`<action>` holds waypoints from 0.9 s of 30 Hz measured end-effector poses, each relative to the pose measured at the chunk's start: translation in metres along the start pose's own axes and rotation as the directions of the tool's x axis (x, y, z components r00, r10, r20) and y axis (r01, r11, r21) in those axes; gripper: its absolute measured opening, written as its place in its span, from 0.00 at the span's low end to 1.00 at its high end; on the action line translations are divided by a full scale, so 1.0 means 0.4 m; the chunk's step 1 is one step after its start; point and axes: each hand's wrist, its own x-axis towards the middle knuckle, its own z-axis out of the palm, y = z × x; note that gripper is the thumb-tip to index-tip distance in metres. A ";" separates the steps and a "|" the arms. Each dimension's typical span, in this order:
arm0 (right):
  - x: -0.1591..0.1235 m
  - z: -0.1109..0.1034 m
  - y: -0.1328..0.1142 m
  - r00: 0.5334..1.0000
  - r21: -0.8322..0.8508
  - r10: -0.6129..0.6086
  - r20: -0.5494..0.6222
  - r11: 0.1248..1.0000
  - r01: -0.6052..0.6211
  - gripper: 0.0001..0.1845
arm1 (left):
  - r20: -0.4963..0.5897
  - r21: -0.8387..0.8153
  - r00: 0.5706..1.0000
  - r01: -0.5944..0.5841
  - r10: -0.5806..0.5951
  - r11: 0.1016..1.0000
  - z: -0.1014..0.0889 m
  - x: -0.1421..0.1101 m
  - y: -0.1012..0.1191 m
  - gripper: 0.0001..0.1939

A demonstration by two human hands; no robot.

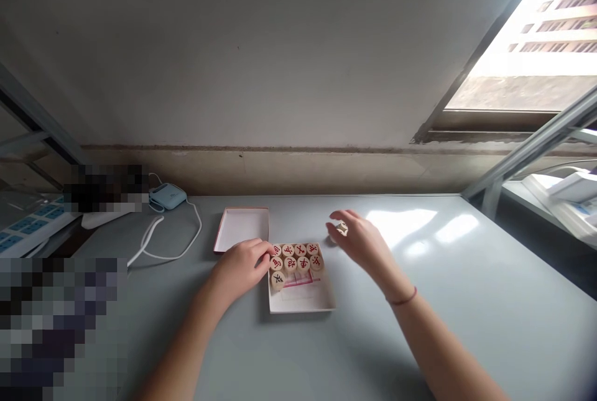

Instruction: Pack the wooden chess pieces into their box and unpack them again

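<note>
**Xiangqi pcs (303, 263) in open box (305, 303), 1 more pc (342, 227) at R hand (357, 236)**

9 pcs are seen in the box: 2 full rows of 4 w/ red chars, then 1 w/ a dark char at the L end of the next row. Printed pink lines are shown on the box floor, nr side left bare. The box's L rim is met by the L hand (242, 267), fingers loosely bent, thumb a bit apart, tips by the far-L pc. The R hand is held beyond the box's far-R corner, thumb & fingers curved apart w/ 1 pc seen btwn; whether it's gripped can't be told. The lid (241, 229) is set on the grey table (448, 314), far L of the box.
</note>
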 end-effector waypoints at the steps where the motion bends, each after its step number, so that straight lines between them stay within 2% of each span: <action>1: 0.026 -0.009 0.020 0.997 -0.069 0.073 0.036 0.995 -0.071 0.14 | -0.001 -0.005 1.000 -0.008 0.008 1.000 0.002 0.001 -0.001 0.13; 5: 0.104 -0.020 0.063 0.938 -0.222 0.216 0.272 0.962 -0.157 0.15 | -0.010 -0.016 0.999 -0.035 0.035 0.999 0.012 0.004 -0.003 0.13; 7: 0.122 -0.017 0.067 0.918 -0.233 0.230 0.323 0.959 -0.159 0.15 | -0.018 -0.007 0.999 -0.039 0.039 0.999 0.015 0.004 -0.004 0.13; 12: 0.137 -0.007 0.074 0.922 -0.224 0.214 0.321 0.964 -0.146 0.17 | -0.022 0.022 0.998 -0.058 0.058 0.998 0.020 0.006 -0.008 0.13; 16: 0.136 -0.024 0.069 0.935 -0.200 0.203 0.291 0.968 -0.148 0.16 | -0.051 0.021 0.994 -0.097 0.098 0.995 0.024 0.010 -0.009 0.12; 18: 0.122 -0.039 0.052 0.949 -0.034 0.196 0.249 0.981 -0.193 0.16 | -0.113 0.008 0.985 -0.129 0.129 0.992 0.029 0.011 -0.004 0.12; 20: 0.092 -0.050 0.024 0.950 0.290 0.165 0.264 0.926 -0.241 0.19 | -0.175 -0.045 0.974 -0.154 0.144 0.987 0.035 0.008 0.006 0.12; 22: 0.050 -0.051 -0.015 0.932 0.591 0.067 0.357 0.756 -0.281 0.24 | -0.187 -0.162 0.974 -0.160 0.129 0.974 0.044 0.003 0.022 0.18; 23: 0.027 -0.048 -0.036 0.912 0.676 0.000 0.409 0.671 -0.303 0.26 | -0.171 -0.242 0.979 -0.152 0.112 0.958 0.050 0.000 0.031 0.23; 25: -0.018 -0.038 -0.077 0.877 0.761 -0.104 0.469 0.551 -0.342 0.28 | -0.128 -0.412 0.989 -0.125 0.078 0.903 0.061 -0.004 0.051 0.29; 27: -0.051 -0.026 -0.108 0.863 0.801 -0.159 0.479 0.483 -0.355 0.27 | -0.111 -0.545 0.992 -0.107 0.055 0.831 0.071 -0.006 0.069 0.24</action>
